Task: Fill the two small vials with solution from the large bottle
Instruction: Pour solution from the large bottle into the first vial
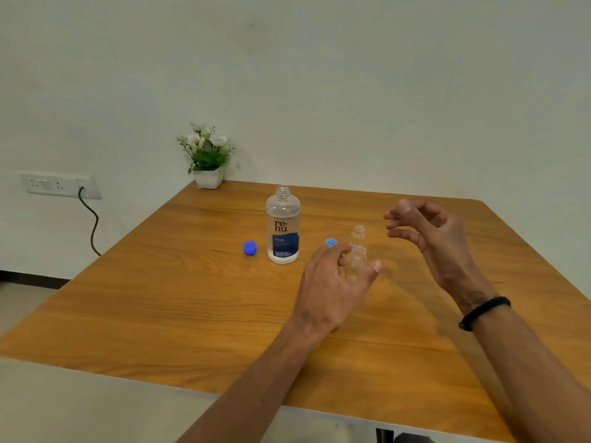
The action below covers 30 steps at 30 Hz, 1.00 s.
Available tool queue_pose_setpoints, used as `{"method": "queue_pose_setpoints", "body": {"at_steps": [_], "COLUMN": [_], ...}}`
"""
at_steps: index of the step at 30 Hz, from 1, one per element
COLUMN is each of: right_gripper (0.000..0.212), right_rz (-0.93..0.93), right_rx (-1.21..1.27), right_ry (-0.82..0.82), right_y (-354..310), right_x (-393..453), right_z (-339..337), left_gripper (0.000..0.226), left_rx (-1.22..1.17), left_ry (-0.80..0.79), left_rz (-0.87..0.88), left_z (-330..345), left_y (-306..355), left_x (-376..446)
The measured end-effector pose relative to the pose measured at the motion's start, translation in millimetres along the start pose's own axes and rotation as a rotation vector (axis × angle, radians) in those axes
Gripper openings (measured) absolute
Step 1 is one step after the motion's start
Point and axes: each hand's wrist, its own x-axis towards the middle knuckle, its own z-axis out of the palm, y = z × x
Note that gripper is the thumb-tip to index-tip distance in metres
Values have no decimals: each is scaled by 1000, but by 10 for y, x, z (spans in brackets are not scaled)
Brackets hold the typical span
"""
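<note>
The large clear bottle [283, 228] with a blue label stands uncapped near the middle of the wooden table [160, 282]. Its dark blue cap [249, 248] lies to its left. Two small clear vials stand to its right, one behind the other: the far vial [358, 236] and the near vial [355, 265], both without caps. A light blue cap [331, 242] lies between the bottle and the vials. My left hand [332, 289] is open, fingers spread around the near vial without clearly gripping it. My right hand [428, 238] hovers right of the vials, fingers curled loosely, holding nothing.
A white pot of flowers [208, 158] stands at the table's far left corner against the wall. A wall socket [59, 185] with a black cable sits to the left. I wear a black band [484, 311] on the right wrist.
</note>
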Motion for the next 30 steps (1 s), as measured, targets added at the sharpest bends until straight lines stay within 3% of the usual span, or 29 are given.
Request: {"method": "queue_pose_setpoints", "body": {"at_steps": [3, 8, 19, 25, 30], "right_gripper": [58, 41, 36, 86, 94], "right_rz": [11, 62, 99, 38, 22], "right_rx": [-20, -38, -71, -341, -385], "right_ry": [7, 54, -5, -41, -114], "right_y": [-81, -78, 123, 428, 601], "right_x": [-21, -84, -63, -18, 72], "right_z": [119, 278, 953, 1408, 1578], "left_gripper": [75, 46, 26, 26, 33], "left_rx": [78, 34, -207, -250, -290], "left_ry": [-107, -139, 91, 277, 392], "left_rz": [-9, -4, -165, -248, -295], "left_z": [-1, -13, -353, -627, -705], "left_y": [6, -39, -184, -347, -366], "left_x": [16, 60, -298, -462, -498]}}
